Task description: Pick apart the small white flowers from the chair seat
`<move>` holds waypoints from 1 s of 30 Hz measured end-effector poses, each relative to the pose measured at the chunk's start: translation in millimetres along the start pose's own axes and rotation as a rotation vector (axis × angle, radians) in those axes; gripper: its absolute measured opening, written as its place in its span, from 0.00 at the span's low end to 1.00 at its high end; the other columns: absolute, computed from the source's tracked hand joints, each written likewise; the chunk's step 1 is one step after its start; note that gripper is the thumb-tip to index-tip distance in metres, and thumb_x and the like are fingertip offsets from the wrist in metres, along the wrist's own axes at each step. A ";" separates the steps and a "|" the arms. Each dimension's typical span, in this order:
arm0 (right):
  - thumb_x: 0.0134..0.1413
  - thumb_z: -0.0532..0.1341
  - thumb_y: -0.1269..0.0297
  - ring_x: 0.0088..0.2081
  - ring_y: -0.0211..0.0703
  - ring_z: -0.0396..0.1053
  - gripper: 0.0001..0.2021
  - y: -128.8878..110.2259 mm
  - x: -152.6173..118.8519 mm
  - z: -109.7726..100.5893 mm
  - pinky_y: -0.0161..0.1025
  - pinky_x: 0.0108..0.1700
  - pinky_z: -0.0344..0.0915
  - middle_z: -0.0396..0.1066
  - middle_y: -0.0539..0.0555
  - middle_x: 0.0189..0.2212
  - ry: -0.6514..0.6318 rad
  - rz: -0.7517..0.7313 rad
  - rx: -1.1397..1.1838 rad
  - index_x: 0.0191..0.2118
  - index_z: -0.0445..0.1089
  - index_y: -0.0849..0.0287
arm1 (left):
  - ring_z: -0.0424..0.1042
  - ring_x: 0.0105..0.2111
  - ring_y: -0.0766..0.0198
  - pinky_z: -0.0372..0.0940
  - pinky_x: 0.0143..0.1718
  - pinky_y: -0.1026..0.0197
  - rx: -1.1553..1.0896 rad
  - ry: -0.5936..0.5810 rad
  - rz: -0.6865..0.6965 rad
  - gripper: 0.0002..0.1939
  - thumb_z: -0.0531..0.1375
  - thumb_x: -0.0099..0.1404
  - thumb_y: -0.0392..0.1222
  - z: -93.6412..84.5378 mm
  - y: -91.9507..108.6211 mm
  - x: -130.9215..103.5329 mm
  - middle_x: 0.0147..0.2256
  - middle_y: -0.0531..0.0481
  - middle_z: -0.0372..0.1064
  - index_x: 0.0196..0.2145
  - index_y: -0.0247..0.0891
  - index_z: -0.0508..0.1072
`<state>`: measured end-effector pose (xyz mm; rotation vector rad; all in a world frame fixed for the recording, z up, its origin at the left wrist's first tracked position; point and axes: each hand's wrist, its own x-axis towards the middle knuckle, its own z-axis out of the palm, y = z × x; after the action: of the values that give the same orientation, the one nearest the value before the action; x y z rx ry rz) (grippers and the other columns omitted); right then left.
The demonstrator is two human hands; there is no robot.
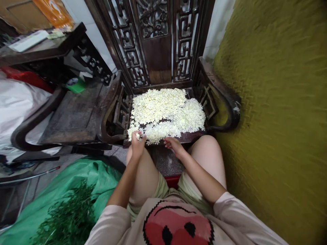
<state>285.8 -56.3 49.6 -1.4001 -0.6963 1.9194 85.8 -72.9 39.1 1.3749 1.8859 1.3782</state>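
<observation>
Many small pale yellow-white flowers [158,105] are spread across the seat of a dark carved wooden chair [190,137]. At the front left of the seat, my left hand [138,144] is closed with a pale flower showing between its fingers. My right hand [175,145] is at the front edge of the flowers, its fingers curled and close together. Whether anything small sits in its fingertips cannot be made out.
Green leafy sprigs [68,217] lie on a green sheet [87,173] at lower left. A second wooden chair [74,112] stands left, with a green tape roll [78,85] on it. Behind it is a wooden table [51,51]. A yellow textured wall [270,112] rises on the right.
</observation>
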 end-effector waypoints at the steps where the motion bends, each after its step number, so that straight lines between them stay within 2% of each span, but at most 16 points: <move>1: 0.46 0.59 0.63 0.22 0.31 0.64 0.07 -0.6 -7.6 -1.5 0.30 0.26 0.55 0.71 0.49 0.24 -0.064 -0.030 -0.051 0.28 0.73 0.60 | 0.64 0.39 0.63 0.60 0.45 0.58 -0.011 -0.035 0.008 0.14 0.60 0.55 0.42 7.3 10.3 -26.0 0.36 0.50 0.62 0.39 0.40 0.61; 3: 0.45 0.62 0.60 0.26 0.33 0.68 0.09 6.2 -27.1 -7.4 0.31 0.29 0.59 0.74 0.51 0.29 -0.192 -0.054 -0.093 0.31 0.74 0.59 | 0.64 0.40 0.62 0.60 0.45 0.57 -0.045 -0.158 0.014 0.14 0.59 0.56 0.41 20.9 27.4 -78.2 0.37 0.49 0.62 0.40 0.40 0.61; 5: 0.42 0.65 0.58 0.31 0.36 0.70 0.11 23.7 -49.6 -17.4 0.33 0.33 0.61 0.75 0.52 0.33 -0.280 -0.045 -0.062 0.33 0.74 0.58 | 0.63 0.42 0.60 0.60 0.45 0.56 -0.054 -0.232 0.016 0.14 0.58 0.57 0.39 29.9 38.3 -122.0 0.39 0.47 0.61 0.41 0.40 0.61; 7: 0.39 0.68 0.57 0.33 0.38 0.71 0.14 47.7 -71.1 -29.0 0.34 0.35 0.63 0.74 0.52 0.34 -0.266 -0.022 0.015 0.35 0.74 0.57 | 0.62 0.43 0.59 0.59 0.46 0.55 -0.029 -0.295 0.050 0.14 0.57 0.56 0.38 34.9 42.7 -151.1 0.40 0.45 0.59 0.41 0.40 0.61; 9: 0.35 0.69 0.56 0.32 0.38 0.71 0.16 70.3 -87.1 -39.2 0.34 0.34 0.63 0.73 0.51 0.30 -0.194 0.000 0.090 0.32 0.72 0.58 | 0.61 0.44 0.57 0.58 0.47 0.53 -0.008 -0.372 0.095 0.14 0.57 0.56 0.38 38.9 42.5 -165.1 0.41 0.44 0.59 0.41 0.40 0.61; 12: 0.31 0.70 0.55 0.29 0.37 0.70 0.18 88.4 -95.6 -47.4 0.33 0.33 0.63 0.72 0.49 0.26 -0.118 -0.010 0.134 0.30 0.70 0.58 | 0.59 0.46 0.56 0.56 0.50 0.51 0.010 -0.511 0.170 0.15 0.56 0.55 0.36 47.1 39.2 -167.3 0.42 0.43 0.59 0.42 0.39 0.62; 15: 0.29 0.71 0.56 0.26 0.35 0.68 0.18 87.6 -91.2 -47.7 0.31 0.30 0.62 0.71 0.47 0.22 -0.054 -0.072 0.108 0.28 0.68 0.59 | 0.59 0.47 0.55 0.55 0.51 0.50 0.056 -0.575 0.186 0.18 0.55 0.52 0.33 54.6 35.9 -161.7 0.43 0.41 0.60 0.43 0.36 0.64; 18: 0.30 0.71 0.58 0.27 0.36 0.70 0.17 82.2 -84.8 -45.0 0.31 0.28 0.60 0.72 0.48 0.22 -0.056 -0.085 0.091 0.27 0.67 0.59 | 0.58 0.50 0.54 0.54 0.53 0.51 0.068 -0.612 0.159 0.21 0.56 0.53 0.35 53.9 32.7 -158.2 0.46 0.41 0.60 0.47 0.36 0.65; 21: 0.30 0.70 0.61 0.28 0.38 0.71 0.15 80.4 -81.0 -43.0 0.32 0.31 0.63 0.73 0.49 0.23 -0.071 -0.085 0.098 0.26 0.67 0.59 | 0.59 0.52 0.56 0.53 0.55 0.53 -0.070 -0.650 0.072 0.23 0.56 0.57 0.42 46.1 28.9 -156.3 0.48 0.44 0.61 0.52 0.39 0.65; 24: 0.32 0.69 0.64 0.27 0.37 0.71 0.12 80.3 -77.1 -43.0 0.34 0.34 0.65 0.73 0.49 0.22 -0.075 -0.083 0.101 0.26 0.68 0.59 | 0.62 0.51 0.58 0.56 0.52 0.56 -0.275 -0.657 -0.082 0.23 0.54 0.61 0.48 41.1 24.5 -151.7 0.49 0.45 0.62 0.53 0.40 0.67; 27: 0.35 0.68 0.64 0.27 0.37 0.71 0.10 79.2 -70.6 -45.1 0.35 0.35 0.66 0.73 0.49 0.23 -0.073 -0.063 0.114 0.27 0.69 0.59 | 0.65 0.48 0.59 0.60 0.49 0.57 -0.358 -0.643 -0.226 0.25 0.59 0.57 0.50 44.5 21.1 -144.9 0.50 0.46 0.64 0.51 0.41 0.69; 30: 0.36 0.67 0.63 0.29 0.38 0.72 0.09 77.1 -64.2 -47.2 0.36 0.36 0.67 0.74 0.51 0.25 -0.090 -0.045 0.147 0.27 0.70 0.59 | 0.66 0.48 0.57 0.60 0.50 0.56 -0.378 -0.607 -0.310 0.26 0.62 0.53 0.50 52.1 20.3 -139.8 0.50 0.46 0.66 0.49 0.41 0.71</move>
<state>329.8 -153.1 18.1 -1.2047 -0.6107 1.9660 194.3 -172.3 7.3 1.0891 1.2911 0.9539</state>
